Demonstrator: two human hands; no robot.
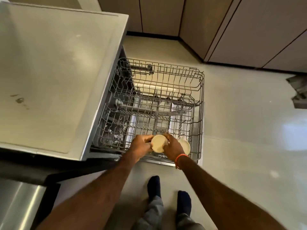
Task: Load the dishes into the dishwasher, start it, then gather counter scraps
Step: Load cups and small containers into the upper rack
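Two feet in dark socks (153, 185) stand just before the dishwasher rack (197, 113). The left hand (139, 145) and right hand (172, 146) both hold one pale bowl (158, 143) over the rack's near edge. This looks like loading; next, set it between the wires. A second bowl (185, 146) hides partly behind the right hand.

Dishwasher racks (197, 97): thin metal wire, grey coating, slightly dull. Bowl (158, 143) held in both hands: cream, smooth, matt, looks ceramic or plastic, cannot tell which. Second bowl (185, 146) in rack: same cream smooth surface. Counter (54, 63): pale, smooth, soft sheen, few brown stains. Floor (240, 130): light, smooth, glossy, reflects light. Cabinet doors (249, 30): matt beige-brown panels. Wristband (180, 157): orange, cord-like. Socks (154, 185): dark cloth. Appliance front (18, 201): brushed steel.
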